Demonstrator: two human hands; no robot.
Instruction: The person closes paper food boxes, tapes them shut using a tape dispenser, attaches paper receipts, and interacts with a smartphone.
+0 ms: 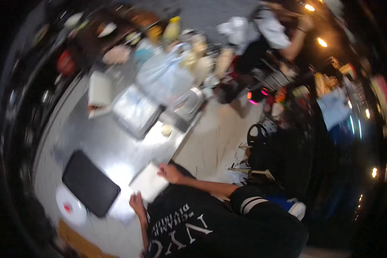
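Observation:
A flat white rectangular pad (149, 182), perhaps paper, lies at the near edge of the metal table, in front of my black printed shirt. My right hand (170, 173) closes its fingers on the pad's right edge. At the pad's lower left corner, my left hand (137, 204) has its fingers curled against the edge, slightly blurred. Left of the pad rests a black rectangular tray-like thing (91, 183). It partly covers a round white lid or plate (70, 205) with a red mark.
Farther up the metal table (94, 137) are a clear-wrapped white pack (135, 109), a white carton-like block (100, 89) and a pale plastic bag (163, 75). Blurred bottles stand behind them. Another person (273, 36) is at upper right. A black fan-like object (257, 134) stands beyond the table.

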